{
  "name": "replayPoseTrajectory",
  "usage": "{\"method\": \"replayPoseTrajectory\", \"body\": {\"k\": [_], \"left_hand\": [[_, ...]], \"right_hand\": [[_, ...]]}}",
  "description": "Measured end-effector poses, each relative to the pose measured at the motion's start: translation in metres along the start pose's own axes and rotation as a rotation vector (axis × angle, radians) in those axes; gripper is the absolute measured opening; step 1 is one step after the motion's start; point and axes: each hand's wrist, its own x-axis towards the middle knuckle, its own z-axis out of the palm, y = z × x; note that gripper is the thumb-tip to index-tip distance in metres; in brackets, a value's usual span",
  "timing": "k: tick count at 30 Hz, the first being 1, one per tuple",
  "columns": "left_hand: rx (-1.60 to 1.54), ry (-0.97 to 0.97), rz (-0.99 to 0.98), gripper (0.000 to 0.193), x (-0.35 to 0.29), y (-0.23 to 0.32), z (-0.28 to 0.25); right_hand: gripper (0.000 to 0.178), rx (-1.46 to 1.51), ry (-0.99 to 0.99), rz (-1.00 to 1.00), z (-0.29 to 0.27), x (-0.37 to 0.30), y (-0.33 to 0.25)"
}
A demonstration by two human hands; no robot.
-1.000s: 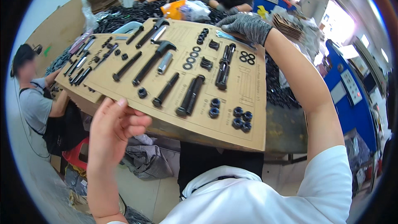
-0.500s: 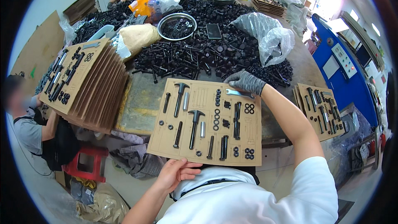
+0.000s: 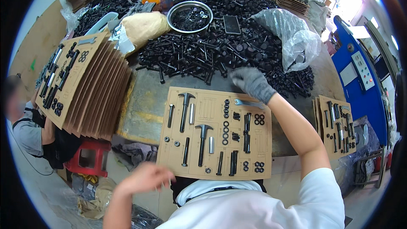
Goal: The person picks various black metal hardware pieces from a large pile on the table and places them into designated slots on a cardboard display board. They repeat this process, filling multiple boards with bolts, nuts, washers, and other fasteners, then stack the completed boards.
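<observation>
A brown cardboard board (image 3: pixel 195 133) lies at the near table edge, against my waist. Fixed on it are black bolts, two T-shaped black bolts (image 3: pixel 203 144), silver sleeves (image 3: pixel 192 113), black nuts and washers, and a light-blue open-end wrench (image 3: pixel 249 103). My left hand (image 3: pixel 148 177), bare and blurred, is off the board beside its near left corner, fingers loosely apart with nothing seen in them. Just beyond the board's far right edge, my right hand (image 3: pixel 253 85) in a grey glove hovers near the wrench. Motion smears its fingers, so its grip does not show.
A heap of black bolts (image 3: pixel 190 55) spreads behind the board, with a metal bowl (image 3: pixel 190 17), phone (image 3: pixel 231 24) and plastic bag (image 3: pixel 292 38). Filled boards stand in a stack (image 3: pixel 95 93) at left, beside a co-worker, and others (image 3: pixel 335 123) at right.
Both hands have let go of the board: the left moved leftward, the right lifted off the far edge. The board sits slightly lower in view, and the view has shifted.
</observation>
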Motion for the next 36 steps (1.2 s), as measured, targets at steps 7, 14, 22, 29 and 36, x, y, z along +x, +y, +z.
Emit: {"method": "replayPoseTrajectory", "body": {"k": [7, 14, 22, 29, 36], "left_hand": [[0.794, 1.064, 0.712, 0.014, 0.206, 0.12, -0.079], [1.195, 1.037, 0.734, 0.011, 0.282, 0.128, -0.083], [1.176, 0.934, 0.818, 0.027, 0.293, 0.132, -0.084], [1.482, 0.992, 0.875, 0.01, 0.291, 0.14, -0.084], [1.152, 1.018, 1.067, 0.026, 0.271, 0.147, -0.102]], "right_hand": [[0.032, -0.255, 0.119, 0.195, 0.062, 0.116, -0.076], [0.029, 0.196, 0.368, 0.211, 0.01, 0.094, 0.0], [0.023, -0.375, 0.036, 0.107, 0.058, 0.072, -0.019], [0.031, -0.147, -0.006, 0.172, 0.062, 0.081, -0.022], [0.035, 0.121, 0.011, -0.106, 0.02, 0.057, -0.002]]}}
